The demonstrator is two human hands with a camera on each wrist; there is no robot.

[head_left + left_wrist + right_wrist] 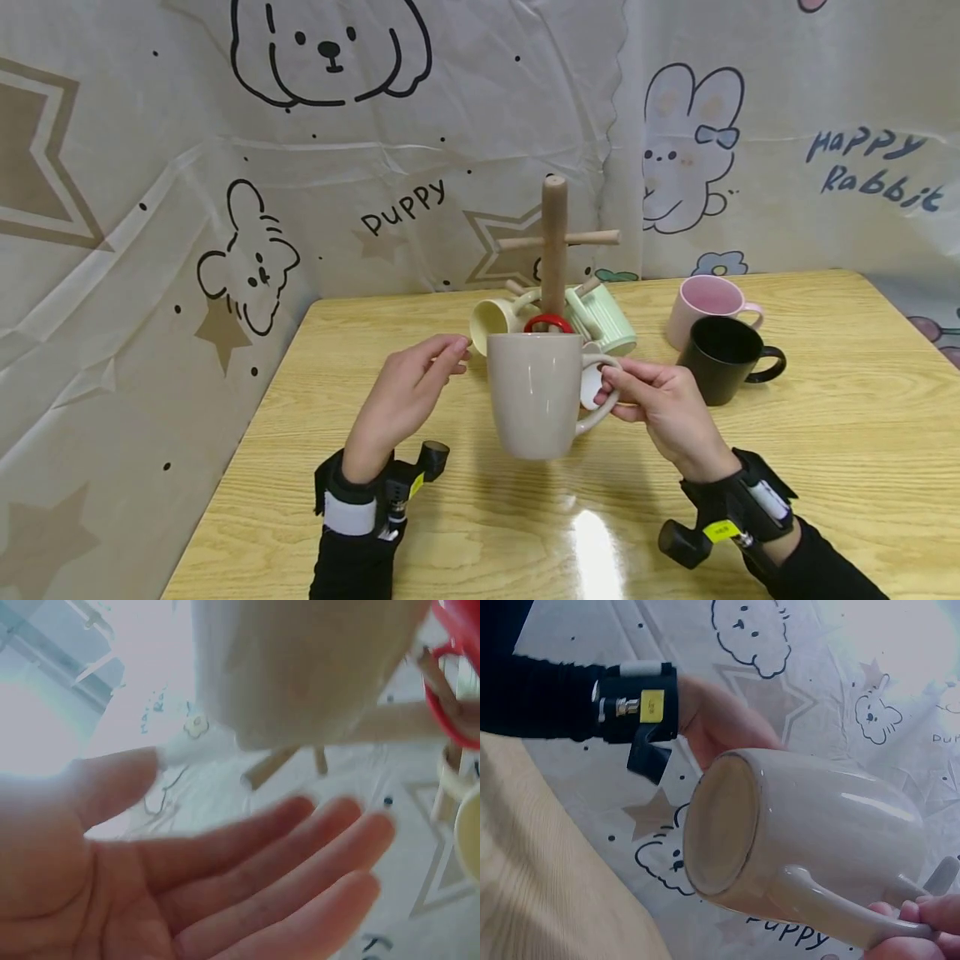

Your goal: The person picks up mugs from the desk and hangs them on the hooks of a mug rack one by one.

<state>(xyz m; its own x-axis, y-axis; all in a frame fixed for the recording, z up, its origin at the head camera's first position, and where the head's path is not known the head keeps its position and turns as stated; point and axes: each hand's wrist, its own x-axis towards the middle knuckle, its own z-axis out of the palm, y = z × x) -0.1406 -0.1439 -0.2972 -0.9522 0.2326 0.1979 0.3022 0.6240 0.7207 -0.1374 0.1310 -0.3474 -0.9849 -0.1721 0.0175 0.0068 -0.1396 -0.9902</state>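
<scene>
A glossy beige mug (534,400) hangs upright above the table in front of a wooden mug tree (554,250). My right hand (667,408) pinches its handle between thumb and fingers, and the right wrist view shows that grip on the handle (840,911) along with the mug's unglazed base (721,825). To the mug's left is my left hand (408,392), fingers extended and apart from the mug in the head view. In the left wrist view its palm (150,900) faces up beneath the mug with nothing in it. Cream (491,327) and green (606,321) mugs hang low on the tree.
A red mug (549,320) on the tree is mostly hidden behind the beige one. To the right on the wooden table (847,467) stand a pink mug (703,304) and a black mug (720,358). A printed cloth (450,100) hangs behind the table.
</scene>
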